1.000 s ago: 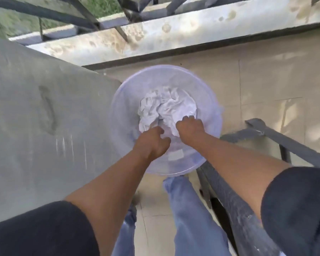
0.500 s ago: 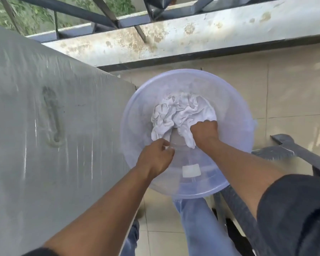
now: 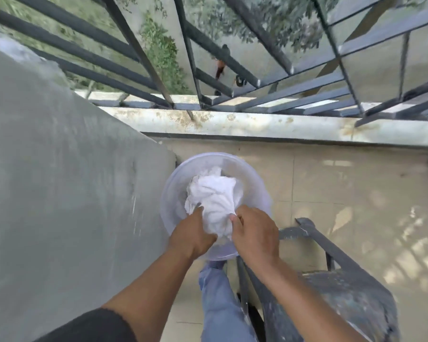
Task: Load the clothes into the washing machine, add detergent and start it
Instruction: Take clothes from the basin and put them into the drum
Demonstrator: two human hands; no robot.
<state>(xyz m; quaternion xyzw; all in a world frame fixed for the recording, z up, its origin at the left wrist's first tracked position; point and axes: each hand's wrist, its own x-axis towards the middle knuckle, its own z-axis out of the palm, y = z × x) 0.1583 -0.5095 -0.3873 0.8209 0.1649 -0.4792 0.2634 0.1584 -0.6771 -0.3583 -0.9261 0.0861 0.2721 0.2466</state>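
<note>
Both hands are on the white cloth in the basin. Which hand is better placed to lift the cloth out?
Probably the right hand: its fingers pinch a fold of the white cloth, above the basin. The left hand also grips the cloth, but lower, underneath the bundle. The difference is small.

Grey concrete wall [image 3: 59, 193] left, dark metal railing [image 3: 257, 77] far over a stained ledge [image 3: 257, 124], beige tiled floor [image 3: 344, 188], paint-spattered metal frame [image 3: 331, 280] near right.

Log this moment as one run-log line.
stage: gathering laundry | left hand: grips white cloth | right hand: pinches same cloth | cloth: in clear basin | washer: not visible
</note>
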